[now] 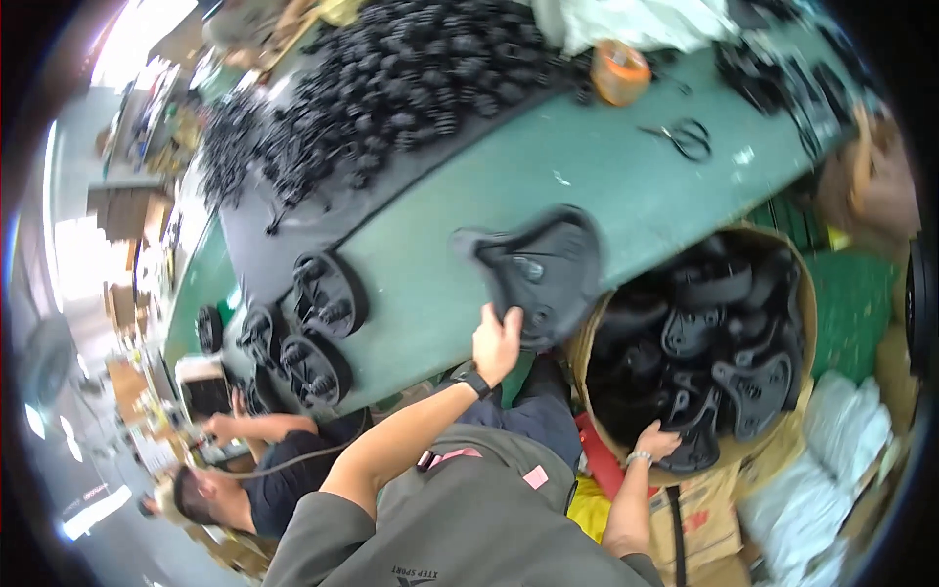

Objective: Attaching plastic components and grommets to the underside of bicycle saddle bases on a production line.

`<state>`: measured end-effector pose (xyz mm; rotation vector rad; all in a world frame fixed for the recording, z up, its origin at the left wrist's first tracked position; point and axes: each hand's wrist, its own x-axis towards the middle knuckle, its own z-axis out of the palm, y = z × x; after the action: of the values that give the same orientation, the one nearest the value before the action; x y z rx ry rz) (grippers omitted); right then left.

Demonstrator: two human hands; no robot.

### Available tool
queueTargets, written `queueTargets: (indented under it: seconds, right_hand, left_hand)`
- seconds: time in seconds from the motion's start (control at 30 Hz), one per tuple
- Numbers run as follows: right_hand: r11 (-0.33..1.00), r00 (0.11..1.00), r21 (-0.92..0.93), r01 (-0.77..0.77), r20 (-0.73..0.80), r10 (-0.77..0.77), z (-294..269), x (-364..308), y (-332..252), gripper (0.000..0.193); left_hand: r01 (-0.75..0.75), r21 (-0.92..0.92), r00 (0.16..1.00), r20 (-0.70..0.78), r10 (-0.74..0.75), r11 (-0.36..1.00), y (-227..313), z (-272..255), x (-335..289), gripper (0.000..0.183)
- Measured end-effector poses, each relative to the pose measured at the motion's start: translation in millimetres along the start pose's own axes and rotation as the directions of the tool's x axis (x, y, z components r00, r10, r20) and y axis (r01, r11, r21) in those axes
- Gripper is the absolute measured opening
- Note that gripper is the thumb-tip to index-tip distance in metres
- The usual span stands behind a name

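My left hand (496, 342) grips the near edge of a black plastic saddle-shaped base (540, 266) that lies on the green table (606, 186). My right hand (657, 442) reaches into a round brown cardboard drum (810, 293) and holds another black saddle base (696, 442) at its near rim. The drum is filled with several more black bases (714, 323).
Three assembled black bases with springs (328, 293) lie at the table's left end. A big heap of black springs (391, 78), an orange tape roll (619, 70) and scissors (682, 135) sit farther back. Another person (245, 470) sits at lower left. White bags (831, 460) lie at right.
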<state>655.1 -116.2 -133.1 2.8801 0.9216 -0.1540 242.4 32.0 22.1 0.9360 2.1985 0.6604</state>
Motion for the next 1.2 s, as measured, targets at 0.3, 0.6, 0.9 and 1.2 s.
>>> queueTargets:
  seconds: [0.3,0.6,0.9,1.2]
  right_hand:
    - [0.931,0.980,0.306,0.197,-0.099,-0.175,-79,94,39,0.026]
    - [0.984,0.858,0.162,0.077,0.492,-0.148,59,73,78,0.067]
    - [0.421,0.570,0.413,-0.808,0.364,0.736,35,14,-83,0.109]
    - [0.078,0.763,0.778,-0.623,0.583,0.279,51,39,7,0.071]
  left_hand:
    - [0.371,-0.563,0.776,-0.248,-0.580,0.738,-205,-25,-16,0.062]
    - [0.631,-0.621,0.757,0.362,-0.543,0.466,-206,-91,17,0.048]
    - [0.607,-0.436,0.794,0.304,-0.527,0.664,-220,-139,23,0.055]
    - [0.624,-0.531,0.780,0.373,-0.503,0.573,-208,-112,31,0.054]
